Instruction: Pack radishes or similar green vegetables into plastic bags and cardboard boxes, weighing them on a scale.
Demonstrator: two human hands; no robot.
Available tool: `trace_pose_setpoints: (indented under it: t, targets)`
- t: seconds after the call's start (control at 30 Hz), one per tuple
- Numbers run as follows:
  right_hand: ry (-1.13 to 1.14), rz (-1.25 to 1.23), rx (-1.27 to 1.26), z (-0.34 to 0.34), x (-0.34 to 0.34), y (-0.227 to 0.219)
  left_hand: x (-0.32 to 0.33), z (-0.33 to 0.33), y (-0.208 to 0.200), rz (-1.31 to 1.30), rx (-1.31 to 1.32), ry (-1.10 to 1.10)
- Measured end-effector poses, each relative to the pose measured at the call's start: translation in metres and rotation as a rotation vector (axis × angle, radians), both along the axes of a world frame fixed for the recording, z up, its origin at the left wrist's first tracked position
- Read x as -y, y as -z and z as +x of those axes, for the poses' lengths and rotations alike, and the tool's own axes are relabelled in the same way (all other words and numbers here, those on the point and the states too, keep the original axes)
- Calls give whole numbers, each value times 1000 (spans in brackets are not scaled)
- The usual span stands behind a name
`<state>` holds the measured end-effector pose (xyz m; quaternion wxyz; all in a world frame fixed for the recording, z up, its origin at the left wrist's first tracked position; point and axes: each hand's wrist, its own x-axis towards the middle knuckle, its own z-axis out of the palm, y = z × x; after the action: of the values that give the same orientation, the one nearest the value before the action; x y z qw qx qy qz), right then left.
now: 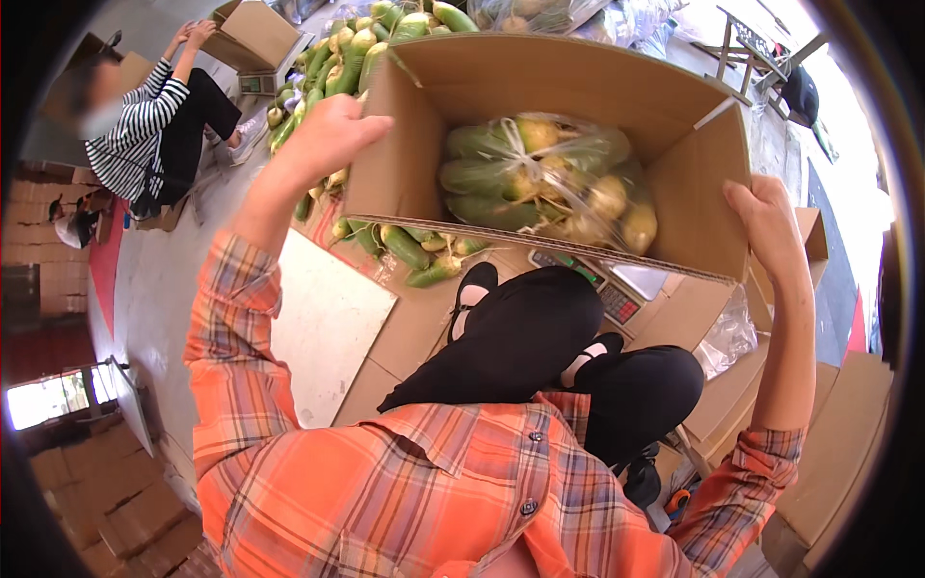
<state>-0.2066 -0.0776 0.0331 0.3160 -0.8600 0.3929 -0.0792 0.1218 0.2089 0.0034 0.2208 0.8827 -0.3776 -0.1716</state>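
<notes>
Between my hands is an open cardboard box [578, 82], raised over my knees and tipped so that its inside faces me. A clear plastic bag of green radishes [540, 178], knotted at the top, lies in it. My left hand [339, 135] grips the box's left wall at the rim, thumb laid along the edge. On the opposite side my right hand [766, 217] is closed on the right wall, its fingers partly hidden behind the cardboard. Partly covered by the box, a digital scale [617, 294] stands below it.
Loose green radishes [405, 246] are heaped beyond and left of the box. A white board [328, 332] lies at my left. Flattened cardboard [843, 443] and a crumpled plastic bag [727, 337] are at my right. A seated co-worker [145, 135] handles another box [252, 37] at far left.
</notes>
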Motion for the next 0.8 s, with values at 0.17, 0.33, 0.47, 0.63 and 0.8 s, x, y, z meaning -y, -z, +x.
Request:
trace_pose_setpoints:
  t: [0.17,0.33,0.47,0.63,0.8]
  targets:
    - [-232,-252,-48,94,-92,-20,-147,10,-12,-168,-182,-329]
    - [-485,-233,-29,166,-175,-19,-274,10,-39,-5,-152,-556]
    - [-660,-79,-119,216,-254,7,-374,-4,-29,-49,-105,-724]
    - [-790,28,-70,259,-344,90,-479,-19,18,93,-37,-958]
    - [-930,-29,-65,271,-425,160,-568,-62,107,229,93,-1056]
